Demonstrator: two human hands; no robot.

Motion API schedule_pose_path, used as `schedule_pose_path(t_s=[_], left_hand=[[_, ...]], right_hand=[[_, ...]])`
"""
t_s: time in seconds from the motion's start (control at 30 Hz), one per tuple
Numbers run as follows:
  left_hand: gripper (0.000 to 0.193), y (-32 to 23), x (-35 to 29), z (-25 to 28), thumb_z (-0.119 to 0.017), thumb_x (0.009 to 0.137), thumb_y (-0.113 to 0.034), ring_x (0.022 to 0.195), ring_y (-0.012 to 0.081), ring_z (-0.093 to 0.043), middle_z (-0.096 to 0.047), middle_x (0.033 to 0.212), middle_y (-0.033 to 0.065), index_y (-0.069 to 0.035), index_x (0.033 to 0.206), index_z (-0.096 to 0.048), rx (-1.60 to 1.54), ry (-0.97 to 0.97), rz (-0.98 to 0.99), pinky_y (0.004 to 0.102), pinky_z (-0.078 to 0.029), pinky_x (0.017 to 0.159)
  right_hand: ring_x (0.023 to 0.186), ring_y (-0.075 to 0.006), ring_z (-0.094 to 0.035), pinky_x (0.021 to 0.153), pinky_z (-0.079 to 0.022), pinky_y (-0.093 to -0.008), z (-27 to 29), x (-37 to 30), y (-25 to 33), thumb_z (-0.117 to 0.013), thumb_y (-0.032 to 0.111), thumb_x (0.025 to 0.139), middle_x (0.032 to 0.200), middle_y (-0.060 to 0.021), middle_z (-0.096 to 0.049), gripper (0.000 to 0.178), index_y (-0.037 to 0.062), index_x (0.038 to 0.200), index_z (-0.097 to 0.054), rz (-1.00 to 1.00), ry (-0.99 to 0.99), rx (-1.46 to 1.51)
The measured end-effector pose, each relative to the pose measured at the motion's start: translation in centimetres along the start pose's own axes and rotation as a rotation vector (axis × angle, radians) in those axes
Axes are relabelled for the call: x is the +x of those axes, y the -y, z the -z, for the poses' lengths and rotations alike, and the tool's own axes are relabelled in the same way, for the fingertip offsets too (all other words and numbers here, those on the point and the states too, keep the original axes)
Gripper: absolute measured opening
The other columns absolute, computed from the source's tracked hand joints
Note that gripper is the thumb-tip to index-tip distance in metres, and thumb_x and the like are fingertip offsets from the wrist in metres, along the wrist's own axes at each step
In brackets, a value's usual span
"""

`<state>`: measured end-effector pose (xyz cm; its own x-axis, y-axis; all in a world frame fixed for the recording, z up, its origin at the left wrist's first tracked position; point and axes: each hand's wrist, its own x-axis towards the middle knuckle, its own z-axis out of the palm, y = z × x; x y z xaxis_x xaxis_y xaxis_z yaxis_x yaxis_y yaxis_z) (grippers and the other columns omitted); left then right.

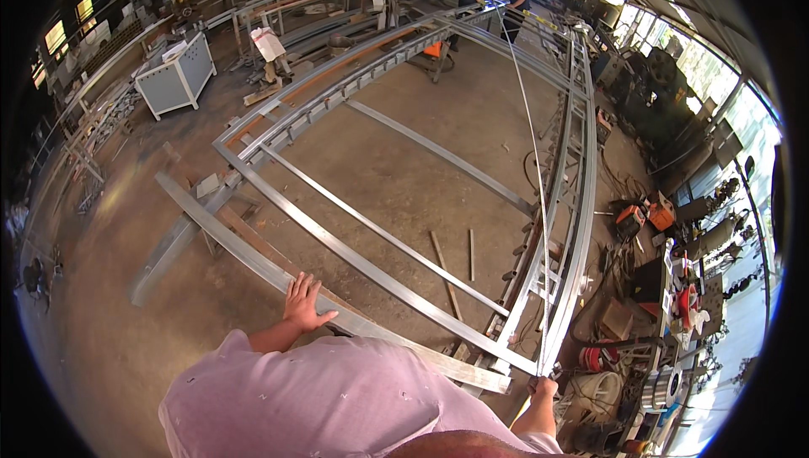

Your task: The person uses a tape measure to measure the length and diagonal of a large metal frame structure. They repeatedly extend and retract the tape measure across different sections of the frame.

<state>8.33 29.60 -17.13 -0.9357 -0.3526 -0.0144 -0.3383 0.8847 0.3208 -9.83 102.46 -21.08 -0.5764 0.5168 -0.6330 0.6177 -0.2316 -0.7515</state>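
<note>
At lower centre, the left hand [307, 303] rests, fingers wide, on a grey metal beam [253, 258]. At lower right, the right hand [543, 388] has its fingers closed on a measuring tape [545, 230] stretching to upper centre over the metal frame [371, 267].

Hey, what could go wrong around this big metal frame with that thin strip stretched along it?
The thin strip runs to the right hand; it might snap back if released. The left hand rests on a long metal beam, which could shift if leaned on. The thin bars on the floor inside the metal frame might trip someone.
</note>
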Motion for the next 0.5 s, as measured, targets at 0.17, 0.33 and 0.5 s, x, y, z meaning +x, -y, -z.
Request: schedule_pose_path(t_s=[0.17, 0.33, 0.5], left_hand=[[0.103, 0.22, 0.09, -0.32, -0.064, 0.081, -0.077, 0.157, 0.0373, -0.014, -0.032, 0.163, 0.0193, -0.004, 0.152, -0.045, 0.005, 0.0, -0.007, 0.0551, -0.008, 0.127], [0.104, 0.11, 0.16, 0.04, -0.063, 0.081, -0.077, 0.157, 0.0372, -0.013, -0.031, 0.163, 0.0189, -0.004, 0.152, -0.045, 0.01, 0.018, -0.003, 0.0548, -0.008, 0.127], [0.104, 0.08, 0.17, 0.15, -0.063, 0.081, -0.078, 0.157, 0.0373, -0.014, -0.031, 0.163, 0.0188, -0.004, 0.152, -0.045, 0.014, 0.026, -0.005, 0.0548, -0.009, 0.127]], right_hand=[[0.042, -0.0136, -0.032, 0.042, -0.02, -0.0312, 0.18, -0.09, 0.05, -0.045, -0.008, 0.089, 0.055, -0.0004, -0.034, 0.036, 0.0136, 0.065, -0.03, 0.003, 0.02, 0.008], [0.042, -0.0145, -0.035, 0.041, -0.023, -0.0328, -0.08, -0.19, -0.01, -0.046, -0.008, 0.09, 0.056, -0.0012, -0.037, 0.033, 0.0119, 0.066, -0.035, 0.025, -0.008, -0.016], [0.043, -0.0146, -0.037, 0.041, -0.025, -0.0335, 0.04, -0.02, -0.04, -0.047, -0.007, 0.09, 0.057, -0.0014, -0.038, 0.032, 0.0112, 0.066, -0.037, 0.013, -0.02, -0.027]])
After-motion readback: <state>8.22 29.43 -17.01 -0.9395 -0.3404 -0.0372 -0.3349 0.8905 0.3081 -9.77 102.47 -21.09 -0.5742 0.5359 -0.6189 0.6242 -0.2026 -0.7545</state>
